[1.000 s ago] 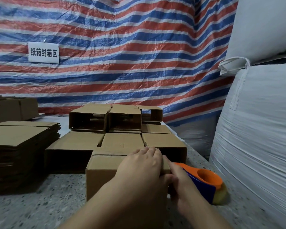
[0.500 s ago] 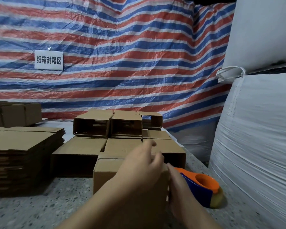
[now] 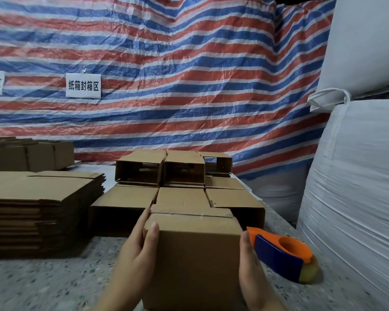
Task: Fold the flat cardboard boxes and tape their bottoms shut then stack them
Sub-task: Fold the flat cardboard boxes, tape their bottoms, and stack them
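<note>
A red, white and blue striped tarp (image 3: 166, 63) is hanging behind a speckled stone table (image 3: 43, 286), with big white bulk sacks (image 3: 355, 187) bulging at the right. A stack of flat cardboard blanks (image 3: 38, 207) is sitting at the left, and folded boxes (image 3: 180, 182) are lying in rows at mid-table, their open ends facing the camera and showing nothing inside. The box in hand (image 3: 193, 254) is standing nearest the camera, between the two hands, its top flaps lying closed. The left hand (image 3: 136, 254) is pressing straight fingers along its left wall, thumb lying on the front face. The right hand (image 3: 250, 265) is lying flat against its right wall, fingers together. An orange and blue tape dispenser (image 3: 283, 254) is resting just right of that hand.
</note>
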Demonstrator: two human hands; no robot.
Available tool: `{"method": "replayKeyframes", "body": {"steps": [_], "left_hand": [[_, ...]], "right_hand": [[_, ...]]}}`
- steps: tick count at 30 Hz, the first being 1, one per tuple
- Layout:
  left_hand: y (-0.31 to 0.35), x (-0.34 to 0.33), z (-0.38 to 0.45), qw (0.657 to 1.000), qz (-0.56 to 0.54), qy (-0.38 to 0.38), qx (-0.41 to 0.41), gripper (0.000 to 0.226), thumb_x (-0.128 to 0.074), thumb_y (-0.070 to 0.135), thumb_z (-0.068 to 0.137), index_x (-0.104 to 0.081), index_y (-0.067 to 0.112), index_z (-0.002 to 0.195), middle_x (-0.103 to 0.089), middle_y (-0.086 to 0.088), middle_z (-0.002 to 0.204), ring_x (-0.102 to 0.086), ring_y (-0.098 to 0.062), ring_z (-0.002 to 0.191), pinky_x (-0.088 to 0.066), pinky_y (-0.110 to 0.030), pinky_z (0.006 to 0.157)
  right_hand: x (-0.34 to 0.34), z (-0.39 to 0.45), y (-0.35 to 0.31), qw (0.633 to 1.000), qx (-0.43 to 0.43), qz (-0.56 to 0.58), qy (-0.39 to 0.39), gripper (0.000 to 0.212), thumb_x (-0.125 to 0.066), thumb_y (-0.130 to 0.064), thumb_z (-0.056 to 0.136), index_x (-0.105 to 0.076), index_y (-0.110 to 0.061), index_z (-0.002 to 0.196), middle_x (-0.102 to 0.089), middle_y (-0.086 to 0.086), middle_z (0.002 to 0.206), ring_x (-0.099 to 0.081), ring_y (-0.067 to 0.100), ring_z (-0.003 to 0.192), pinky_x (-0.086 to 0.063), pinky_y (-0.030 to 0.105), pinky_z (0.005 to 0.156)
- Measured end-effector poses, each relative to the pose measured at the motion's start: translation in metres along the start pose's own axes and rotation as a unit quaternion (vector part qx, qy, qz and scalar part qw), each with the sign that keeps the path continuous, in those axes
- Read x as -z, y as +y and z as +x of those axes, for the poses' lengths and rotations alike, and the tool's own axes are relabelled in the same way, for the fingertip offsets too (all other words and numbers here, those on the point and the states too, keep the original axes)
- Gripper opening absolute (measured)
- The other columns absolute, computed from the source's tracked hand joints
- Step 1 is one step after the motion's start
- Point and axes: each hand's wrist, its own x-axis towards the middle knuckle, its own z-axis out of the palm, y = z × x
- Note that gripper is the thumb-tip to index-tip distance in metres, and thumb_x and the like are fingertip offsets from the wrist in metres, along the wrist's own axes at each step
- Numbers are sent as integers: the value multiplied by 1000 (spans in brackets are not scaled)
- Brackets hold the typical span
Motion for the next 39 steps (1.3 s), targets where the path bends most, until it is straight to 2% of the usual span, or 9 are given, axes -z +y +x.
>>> {"method": "replayKeyframes", "body": {"steps": [6, 11, 18, 23, 27, 30, 32, 36, 39], "left_hand": [[-7, 9, -1, 997, -37, -59, 35, 48, -39, 64, 81, -31, 63, 128, -43, 37, 128, -43, 11, 116, -33, -19, 98], [10, 21, 40, 983, -3, -52, 173, 18, -44, 48, 100, -53, 42, 114, -54, 21, 108, -51, -2, 98, -38, -24, 80], [-2, 13, 44, 934, 22, -69, 350, 37, -56, 45, 96, -64, 9, 98, -67, -8, 86, -65, -22, 79, -45, -28, 56], [-2, 20, 40, 919, 5, -85, 385, 60, -43, 56, 98, -58, 6, 126, -63, -11, 111, -61, -27, 98, -50, -38, 83], [3, 27, 16, 936, 21, -82, 343, 56, -39, 55, 100, -49, 15, 139, -53, -6, 123, -52, -25, 106, -45, -45, 100], [21, 19, -3, 961, 38, -89, 260, 56, -44, 51, 99, -37, 24, 147, -51, 1, 128, -49, -19, 107, -42, -38, 97], [39, 16, -7, 983, 45, -72, 161, 59, -49, 52, 96, -31, 33, 149, -52, 5, 134, -52, -16, 112, -41, -35, 95], [82, 5, 38, 999, 16, -38, -9, 55, -50, 57, 92, -44, 38, 143, -54, 13, 132, -51, -8, 122, -39, -33, 103], [100, -34, 101, 993, 57, -33, -98, 53, -45, 57, 96, -43, 34, 144, -52, 12, 135, -49, -9, 123, -40, -33, 99]], "right_hand": [[3, -3, 1, 996, -63, -61, 10, 84, -36, -63, 80, -42, -18, 151, -58, -4, 140, -46, 17, 136, -39, 28, 105], [15, 24, -41, 985, -111, -135, -1, 63, -36, -75, 86, -73, -26, 97, -78, -9, 87, -69, 14, 94, -52, 33, 81], [18, 52, -29, 933, -259, -247, -47, 84, -33, -73, 96, -33, -14, 156, -45, 13, 153, -46, 32, 136, -41, 39, 105], [21, 44, -22, 930, -324, -174, -8, 87, -28, -75, 95, -34, -12, 155, -44, 19, 153, -46, 36, 137, -36, 47, 117], [21, 19, -12, 955, -278, -96, 24, 58, -41, -53, 104, -55, -8, 137, -60, 19, 134, -57, 33, 124, -43, 44, 108], [14, -3, -15, 967, -232, -105, 8, 27, -48, -25, 105, -62, -11, 87, -65, 8, 90, -60, 20, 89, -45, 38, 92], [12, -3, -33, 975, -201, -88, 28, 27, -46, -29, 105, -66, -14, 95, -70, 6, 96, -64, 19, 95, -47, 41, 95], [35, 24, -96, 998, -41, 28, 27, 35, -47, -35, 102, -75, -18, 91, -76, -1, 79, -72, 8, 68, -53, 23, 53], [53, 83, -129, 993, -20, 52, 101, 22, -51, -32, 102, -66, -17, 109, -72, 9, 103, -68, 22, 98, -56, 36, 82]]}}
